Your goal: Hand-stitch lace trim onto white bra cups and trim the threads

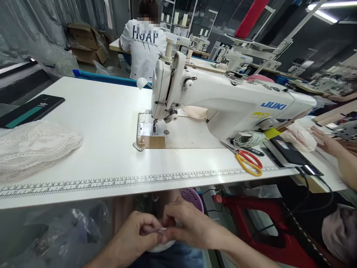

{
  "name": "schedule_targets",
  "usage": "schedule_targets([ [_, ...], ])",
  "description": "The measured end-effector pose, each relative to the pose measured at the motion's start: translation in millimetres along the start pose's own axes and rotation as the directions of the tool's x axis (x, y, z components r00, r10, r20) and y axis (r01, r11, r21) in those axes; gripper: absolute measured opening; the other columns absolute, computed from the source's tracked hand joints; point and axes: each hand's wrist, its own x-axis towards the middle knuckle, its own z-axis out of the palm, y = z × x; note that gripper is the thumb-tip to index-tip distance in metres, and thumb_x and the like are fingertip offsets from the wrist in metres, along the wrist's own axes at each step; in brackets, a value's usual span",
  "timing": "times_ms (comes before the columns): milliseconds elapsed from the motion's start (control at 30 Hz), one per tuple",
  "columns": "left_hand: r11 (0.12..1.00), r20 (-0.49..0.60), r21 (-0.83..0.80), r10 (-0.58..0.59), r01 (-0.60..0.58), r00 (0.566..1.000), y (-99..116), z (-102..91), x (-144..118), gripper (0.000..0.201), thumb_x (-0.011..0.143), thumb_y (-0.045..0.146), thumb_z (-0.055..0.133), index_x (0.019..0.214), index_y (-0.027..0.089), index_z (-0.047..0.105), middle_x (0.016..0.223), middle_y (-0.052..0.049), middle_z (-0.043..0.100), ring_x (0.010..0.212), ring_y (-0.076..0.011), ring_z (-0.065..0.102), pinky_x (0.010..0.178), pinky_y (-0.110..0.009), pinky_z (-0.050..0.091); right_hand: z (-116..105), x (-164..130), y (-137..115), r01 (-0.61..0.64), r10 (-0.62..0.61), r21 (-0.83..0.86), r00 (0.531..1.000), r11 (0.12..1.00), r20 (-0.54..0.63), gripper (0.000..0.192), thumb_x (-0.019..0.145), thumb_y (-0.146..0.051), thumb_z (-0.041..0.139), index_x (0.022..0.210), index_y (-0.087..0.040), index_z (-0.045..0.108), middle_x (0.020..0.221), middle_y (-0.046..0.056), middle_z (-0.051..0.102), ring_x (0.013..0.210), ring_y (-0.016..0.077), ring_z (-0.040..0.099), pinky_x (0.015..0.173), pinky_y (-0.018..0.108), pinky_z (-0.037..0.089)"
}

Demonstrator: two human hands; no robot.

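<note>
Below the table's front edge, over my lap, my left hand (141, 230) and my right hand (188, 223) meet with fingers pinched together. Between their fingertips is a small piece of pale fabric (164, 246), mostly hidden by the hands. A white sewing machine (237, 89) stands on the table in front of me, with no cloth under its needle. To the left lies a stack of white lace-edged fabric (36, 149).
Scissors (247, 160) with red and yellow handles lie by a coil of cord (248, 138). A printed ruler (134, 182) runs along the table's front. At right, another person's hand (329, 141) touches white cloth (299, 136). A red stool (242, 227) stands below.
</note>
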Motion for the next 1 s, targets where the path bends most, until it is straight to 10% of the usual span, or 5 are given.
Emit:
schedule_targets([
  [300,0.994,0.088,-0.110,0.002,0.008,0.996,-11.8,-16.4,-7.4,0.027,0.067,0.033,0.069,0.077,0.008,0.070,0.065,-0.003,0.061,0.060,-0.0116,0.047,0.056,-0.021,0.033,9.2,9.8,14.7,-0.160,0.083,0.584,0.984,0.796,0.157,0.044,0.062,-0.054,0.076,0.071,-0.012,0.064,0.058,-0.005,0.050,0.052,0.0052,0.038,0.048,0.017,0.029],
  [1000,1.000,0.018,0.020,-0.022,0.022,1.000,-10.1,-10.0,-4.3,0.023,0.065,0.029,0.066,0.072,0.008,0.067,0.062,0.000,0.056,0.059,-0.0113,0.045,0.056,-0.021,0.032,12.3,3.6,12.6,-0.108,0.054,0.658,0.993,0.745,0.102,0.035,0.070,-0.042,0.075,0.077,-0.010,0.065,0.068,0.001,0.058,0.062,0.0089,0.049,0.059,0.020,0.038],
])
